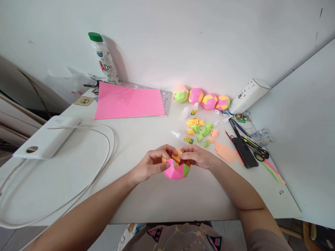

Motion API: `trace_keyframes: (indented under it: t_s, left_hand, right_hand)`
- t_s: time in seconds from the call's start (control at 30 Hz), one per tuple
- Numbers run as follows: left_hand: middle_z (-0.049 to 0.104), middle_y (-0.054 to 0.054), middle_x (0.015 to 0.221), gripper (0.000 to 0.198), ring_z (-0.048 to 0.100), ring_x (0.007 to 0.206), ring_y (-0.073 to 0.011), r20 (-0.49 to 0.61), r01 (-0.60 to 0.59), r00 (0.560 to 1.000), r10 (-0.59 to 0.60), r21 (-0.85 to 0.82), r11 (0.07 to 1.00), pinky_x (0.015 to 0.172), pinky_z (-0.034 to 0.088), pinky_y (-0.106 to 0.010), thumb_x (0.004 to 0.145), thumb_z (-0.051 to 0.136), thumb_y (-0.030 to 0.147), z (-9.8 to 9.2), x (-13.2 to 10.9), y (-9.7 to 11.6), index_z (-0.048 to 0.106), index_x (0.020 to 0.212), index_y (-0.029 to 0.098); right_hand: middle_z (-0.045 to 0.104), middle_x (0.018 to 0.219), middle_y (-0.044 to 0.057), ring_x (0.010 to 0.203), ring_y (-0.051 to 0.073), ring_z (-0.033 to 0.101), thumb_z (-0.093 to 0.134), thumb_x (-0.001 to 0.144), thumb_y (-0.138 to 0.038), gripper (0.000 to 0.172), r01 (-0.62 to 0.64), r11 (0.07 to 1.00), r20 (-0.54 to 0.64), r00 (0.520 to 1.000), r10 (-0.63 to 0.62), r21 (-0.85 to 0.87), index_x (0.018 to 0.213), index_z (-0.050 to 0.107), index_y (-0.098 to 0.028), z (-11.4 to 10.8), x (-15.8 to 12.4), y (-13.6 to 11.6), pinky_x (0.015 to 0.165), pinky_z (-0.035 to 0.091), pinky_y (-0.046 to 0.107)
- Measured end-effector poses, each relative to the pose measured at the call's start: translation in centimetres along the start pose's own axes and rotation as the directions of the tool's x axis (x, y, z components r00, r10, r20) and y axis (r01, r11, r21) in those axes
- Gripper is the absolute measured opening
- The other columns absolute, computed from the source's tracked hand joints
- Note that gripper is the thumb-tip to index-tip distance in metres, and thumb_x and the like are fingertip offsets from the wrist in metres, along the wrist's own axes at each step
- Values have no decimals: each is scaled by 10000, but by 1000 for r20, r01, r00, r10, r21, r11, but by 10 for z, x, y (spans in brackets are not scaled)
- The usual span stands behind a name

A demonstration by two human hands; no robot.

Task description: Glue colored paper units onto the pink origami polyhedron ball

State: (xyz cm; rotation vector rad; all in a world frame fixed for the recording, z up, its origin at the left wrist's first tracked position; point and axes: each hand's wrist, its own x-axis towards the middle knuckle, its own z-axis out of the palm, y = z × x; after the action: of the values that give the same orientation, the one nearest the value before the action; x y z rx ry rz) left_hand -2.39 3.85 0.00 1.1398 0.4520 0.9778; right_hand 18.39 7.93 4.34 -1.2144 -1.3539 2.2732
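An open-topped paper ball (175, 173) of pink, green and orange folded pieces is held above the table near its front edge. My left hand (154, 164) grips its left side, thumb on the pink rim and fingers curled behind. At its top, my right hand (196, 156) pinches a small orange paper piece (177, 156) over the opening; the left fingertips also reach this piece. Folded orange pieces (194, 122), green pieces (204, 131) and peach pieces (214, 134) lie beyond the hands. Whether the orange piece is joined to the ball cannot be seen.
Four finished paper balls (209, 101) line the wall. Glue bottles (187, 139) lie nearby. Pink sheets (129, 101) are at back left, beside a white bottle (108, 64). A power strip (47, 137) with its cable occupies the left; a black phone (245, 152) and scissors (259, 150) lie right.
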Motion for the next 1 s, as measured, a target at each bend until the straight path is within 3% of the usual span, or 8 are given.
trace_keyframes:
  t_s: [0.23,0.37,0.53,0.67,0.77,0.87,0.93,1.0]
  left_hand:
    - [504,-57,1122,80,523,1055,-206,0,-14,1000,14,4,1000,892,447,-349,823,622,174,1,-1,0,668,762,197]
    - [470,-58,1184,74,469,1121,-220,-70,-30,997,35,78,997,971,404,-383,827,621,190,0,0,0,668,772,201]
    - [443,-70,1256,97,441,1151,-240,-139,-5,990,19,97,995,1001,386,-428,834,617,244,1,0,-1,642,757,191]
    - [407,-70,1340,122,389,1254,-286,-129,82,989,-75,52,995,1010,387,-442,834,622,305,6,1,-3,641,787,194]
    - [327,-78,1441,264,361,1304,-311,-155,151,977,-146,21,988,1025,372,-463,829,619,402,10,1,-7,622,1042,246]
    - [382,-129,1426,535,345,1329,-324,-211,272,939,-270,-21,962,1053,324,-497,811,607,497,13,0,-11,476,1274,263]
    - [430,-145,1398,612,389,1305,-328,-171,345,916,-362,-120,931,1055,311,-522,805,592,534,14,0,-13,416,1318,251]
    - [422,-133,1416,585,406,1300,-316,-54,374,916,-398,-251,893,1061,309,-529,824,563,539,17,-1,-15,415,1312,253]
  right_hand:
    - [623,660,2,572,89,544,748,673,-385,286,39,999,-53,998,-41,-33,689,599,-142,3,2,2,544,393,224]
    - [655,703,27,631,119,588,695,718,-407,281,79,996,-128,989,-73,43,733,572,-154,7,3,4,558,412,232]
    - [593,588,-21,526,88,519,622,787,-410,257,259,963,-240,942,-236,70,744,522,-177,16,3,7,456,337,194]
    - [523,487,-55,427,66,418,588,809,-366,243,357,930,-297,900,-318,84,692,469,-189,24,-1,8,401,263,191]
    - [528,486,-53,443,69,428,568,828,-337,237,447,893,-379,835,-399,45,677,459,-191,27,-4,10,425,293,194]
    - [518,496,-59,445,65,405,552,854,-322,229,565,824,-480,715,-508,-31,689,458,-194,27,-4,13,428,284,192]
    - [501,502,-70,426,56,352,545,871,-315,230,638,765,-538,615,-576,-90,701,445,-198,26,-3,15,420,261,193]
    - [485,511,-77,421,53,318,540,886,-312,231,697,701,-574,517,-635,-148,712,434,-203,26,-3,17,424,253,199]
